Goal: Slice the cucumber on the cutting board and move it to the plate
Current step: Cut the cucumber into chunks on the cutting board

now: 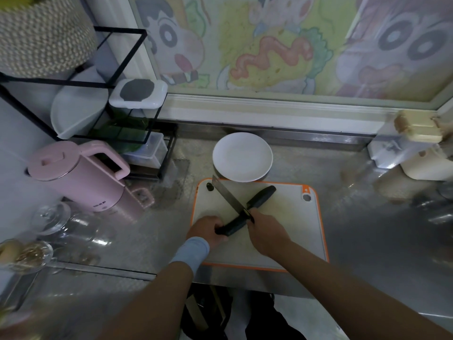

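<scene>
Cucumber is laid diagonally on the cutting board, its near end gripped by the left hand; the knife, clasped in the right hand, is crossed over it.

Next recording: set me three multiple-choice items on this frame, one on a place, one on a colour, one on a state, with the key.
1. Where is the plate? A beyond the far edge of the cutting board; B on its near side; C to its right.
2. What colour is the board's rim? A blue; B orange; C green.
3. What does the left hand hold? A the plate; B nothing; C the cucumber.
Key: 1 A, it sits just past the board; 2 B, an orange edge rings it; 3 C, it grips the cucumber's near end.
</scene>
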Tool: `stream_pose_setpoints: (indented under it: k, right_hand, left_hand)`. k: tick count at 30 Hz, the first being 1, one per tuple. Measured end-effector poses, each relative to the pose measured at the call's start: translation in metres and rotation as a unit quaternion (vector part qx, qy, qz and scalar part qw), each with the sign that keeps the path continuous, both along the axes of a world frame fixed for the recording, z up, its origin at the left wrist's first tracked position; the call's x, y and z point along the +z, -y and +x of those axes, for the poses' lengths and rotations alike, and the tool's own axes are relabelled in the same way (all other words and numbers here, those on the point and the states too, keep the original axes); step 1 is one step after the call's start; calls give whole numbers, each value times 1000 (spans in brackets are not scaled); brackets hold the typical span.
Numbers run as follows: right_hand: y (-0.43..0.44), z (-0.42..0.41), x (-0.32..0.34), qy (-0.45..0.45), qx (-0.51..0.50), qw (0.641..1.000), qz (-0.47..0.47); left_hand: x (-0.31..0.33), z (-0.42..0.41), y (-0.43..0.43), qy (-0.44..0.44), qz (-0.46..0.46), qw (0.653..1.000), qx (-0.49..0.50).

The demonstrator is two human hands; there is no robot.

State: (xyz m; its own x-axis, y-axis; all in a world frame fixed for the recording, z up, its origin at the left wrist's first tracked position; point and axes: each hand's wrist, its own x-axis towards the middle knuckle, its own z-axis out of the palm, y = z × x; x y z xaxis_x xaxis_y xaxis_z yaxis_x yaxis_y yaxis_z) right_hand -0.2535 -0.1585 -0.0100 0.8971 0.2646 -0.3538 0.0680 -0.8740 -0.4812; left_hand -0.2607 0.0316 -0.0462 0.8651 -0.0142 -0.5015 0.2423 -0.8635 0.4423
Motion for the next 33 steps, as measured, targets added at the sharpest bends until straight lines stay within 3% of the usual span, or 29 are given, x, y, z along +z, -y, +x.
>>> stream_pose_setpoints:
  k: [9,16,29,33]
  right_hand:
    - [2,-28,-6,-28,-8,1000,1]
    - [-5,-41,-11,-21,1,1000,-14]
    - [-16,-34,-37,-82,-11,996,-27]
    - [-16,-37,-48,-65,-13,997,-30]
  left_hand:
    - [-3,-8,1,41,6,999,-13]
    - [-5,-13,-1,52,-18,998,35]
    - [-6,-5,-7,11,-32,998,49]
    - [-8,-5,-10,8,-48,998,45]
